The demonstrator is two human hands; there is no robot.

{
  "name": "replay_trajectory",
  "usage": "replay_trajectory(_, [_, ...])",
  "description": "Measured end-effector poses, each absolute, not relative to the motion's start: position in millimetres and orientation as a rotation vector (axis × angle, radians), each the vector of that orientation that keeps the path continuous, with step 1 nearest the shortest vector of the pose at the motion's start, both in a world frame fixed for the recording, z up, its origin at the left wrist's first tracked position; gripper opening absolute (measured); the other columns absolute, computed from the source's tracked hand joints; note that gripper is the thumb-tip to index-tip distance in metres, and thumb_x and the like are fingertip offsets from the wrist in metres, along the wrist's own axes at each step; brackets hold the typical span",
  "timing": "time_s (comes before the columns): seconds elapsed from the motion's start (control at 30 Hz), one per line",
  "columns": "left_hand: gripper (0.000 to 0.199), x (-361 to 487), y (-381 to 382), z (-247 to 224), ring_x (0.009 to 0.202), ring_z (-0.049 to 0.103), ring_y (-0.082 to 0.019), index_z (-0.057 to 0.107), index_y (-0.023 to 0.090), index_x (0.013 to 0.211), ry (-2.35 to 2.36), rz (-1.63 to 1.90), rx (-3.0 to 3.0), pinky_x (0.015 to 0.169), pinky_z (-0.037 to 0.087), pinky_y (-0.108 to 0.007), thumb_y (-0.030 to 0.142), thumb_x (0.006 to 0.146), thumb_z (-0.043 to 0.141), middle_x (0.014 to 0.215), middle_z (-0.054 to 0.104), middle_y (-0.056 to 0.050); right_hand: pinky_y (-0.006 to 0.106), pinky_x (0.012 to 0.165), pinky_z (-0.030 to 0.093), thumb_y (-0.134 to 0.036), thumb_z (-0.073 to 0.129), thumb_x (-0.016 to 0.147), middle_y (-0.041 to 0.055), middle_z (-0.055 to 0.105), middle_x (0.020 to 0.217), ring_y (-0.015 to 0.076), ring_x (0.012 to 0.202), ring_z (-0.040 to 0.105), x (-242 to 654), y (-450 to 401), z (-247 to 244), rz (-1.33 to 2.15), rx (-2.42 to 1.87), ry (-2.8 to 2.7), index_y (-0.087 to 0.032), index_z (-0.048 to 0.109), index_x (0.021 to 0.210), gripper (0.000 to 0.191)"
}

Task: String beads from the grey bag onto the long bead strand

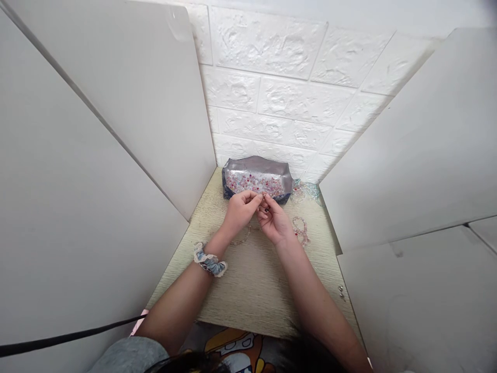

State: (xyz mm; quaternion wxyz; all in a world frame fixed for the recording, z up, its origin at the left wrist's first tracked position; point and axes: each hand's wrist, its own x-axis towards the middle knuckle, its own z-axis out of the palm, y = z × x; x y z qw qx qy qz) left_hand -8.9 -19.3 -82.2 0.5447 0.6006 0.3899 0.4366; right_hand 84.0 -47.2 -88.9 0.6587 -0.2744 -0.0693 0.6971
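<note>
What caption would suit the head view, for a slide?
Left hand and right hand meet before an open pouch of pink beads.

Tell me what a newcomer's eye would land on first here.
Probably the open, silver-lined pouch of pink and red beads, before the white brick-patterned wall. Next, the bare left hand and bare right hand, fingertips meeting at the pouch's near edge. Then the ruffled blue-and-white scrunchie on the left wrist.

The bead (264,196) pinched between the fingertips is too small to make out clearly.
</note>
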Motion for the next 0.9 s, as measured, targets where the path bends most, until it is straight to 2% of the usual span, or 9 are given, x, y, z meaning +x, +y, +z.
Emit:
replay_trajectory(0.67, [0.022,-9.2,-18.4,-85.3,0.054,0.054,-0.010,0.054,0.014,0.064,0.946,1.035,1.462,0.054,0.045,-0.022,0.035,0.070,0.052,0.059,0.058,0.000,0.010,0.034,0.028,-0.016,0.058,0.068,-0.0054,0.044,0.050,0.0008,0.043,0.040,82.8,-47.6,-88.4,1.578,-0.634,-0.154,-0.012,0.051,0.066,0.008])
replay_trajectory(0.9, [0.023,-9.2,-19.3,-84.2,0.046,0.049,-0.007,0.054,0.014,0.062,0.946,1.026,1.430,0.046,0.040,-0.020,0.035,0.070,0.052,0.054,0.055,0.001,0.011,0.035,0.026,-0.019,0.061,0.064,-0.0055,0.043,0.050,0.0012,0.045,0.040,81.9,-48.0,-89.5,1.572,-0.666,-0.247,-0.013,0.051,0.063,0.012])
